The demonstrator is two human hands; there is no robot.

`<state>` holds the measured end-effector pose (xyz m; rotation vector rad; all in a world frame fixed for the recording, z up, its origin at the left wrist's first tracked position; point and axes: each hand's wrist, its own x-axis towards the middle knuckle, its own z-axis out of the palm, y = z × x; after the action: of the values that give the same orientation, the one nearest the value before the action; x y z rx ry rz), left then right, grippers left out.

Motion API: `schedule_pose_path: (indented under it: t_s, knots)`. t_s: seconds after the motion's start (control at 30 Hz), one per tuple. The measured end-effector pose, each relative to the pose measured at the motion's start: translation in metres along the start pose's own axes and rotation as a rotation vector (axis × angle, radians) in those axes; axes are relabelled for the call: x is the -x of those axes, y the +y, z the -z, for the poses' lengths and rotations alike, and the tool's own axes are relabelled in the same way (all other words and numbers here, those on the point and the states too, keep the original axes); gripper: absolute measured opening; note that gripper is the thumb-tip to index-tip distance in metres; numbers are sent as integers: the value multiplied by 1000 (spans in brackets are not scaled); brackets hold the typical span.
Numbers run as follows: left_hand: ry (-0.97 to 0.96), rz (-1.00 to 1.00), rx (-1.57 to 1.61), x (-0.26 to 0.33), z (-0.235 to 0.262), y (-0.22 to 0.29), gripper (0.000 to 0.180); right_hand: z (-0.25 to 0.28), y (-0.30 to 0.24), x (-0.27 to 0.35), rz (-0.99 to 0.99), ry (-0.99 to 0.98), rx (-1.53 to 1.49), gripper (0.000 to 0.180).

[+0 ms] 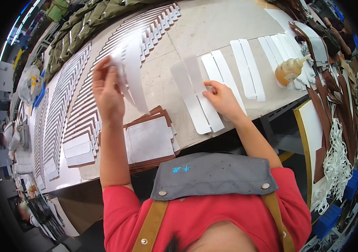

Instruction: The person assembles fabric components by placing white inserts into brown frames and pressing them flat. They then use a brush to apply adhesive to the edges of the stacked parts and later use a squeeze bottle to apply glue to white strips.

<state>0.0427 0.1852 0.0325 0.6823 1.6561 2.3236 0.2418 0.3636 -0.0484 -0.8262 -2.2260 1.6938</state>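
Observation:
My left hand [106,90] is raised above the table and grips a bunch of white strips [130,69] that hang down blurred. My right hand [223,101] rests flat on the table, its fingers pressing the right edge of a pair of white strips [193,101] lying side by side. A stack of brown pieces with white panels [151,140] lies near the front edge, between my arms. More pairs of white strips [248,69] lie in a row to the right.
Long overlapping rows of brown-and-white pieces [74,105] cover the table's left half. A squeeze bottle of amber glue [290,69] stands at the right. Brown straps and white cord [338,159] pile up at the right edge. Green fabric pieces [82,29] lie at the back.

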Motion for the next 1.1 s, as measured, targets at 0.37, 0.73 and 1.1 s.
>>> schedule_pose_path:
  t_s: [0.37, 0.73, 1.1]
  knots:
    - [-138, 317, -70, 24, -6, -23, 42, 9, 2, -1, 73, 181, 137, 33]
    - [-341, 545, -247, 53, -16, -56, 40, 47, 23, -17, 93, 386, 685, 26]
    - [-381, 505, -300, 58, -25, -44, 40, 51, 24, -21, 184, 327, 622, 14]
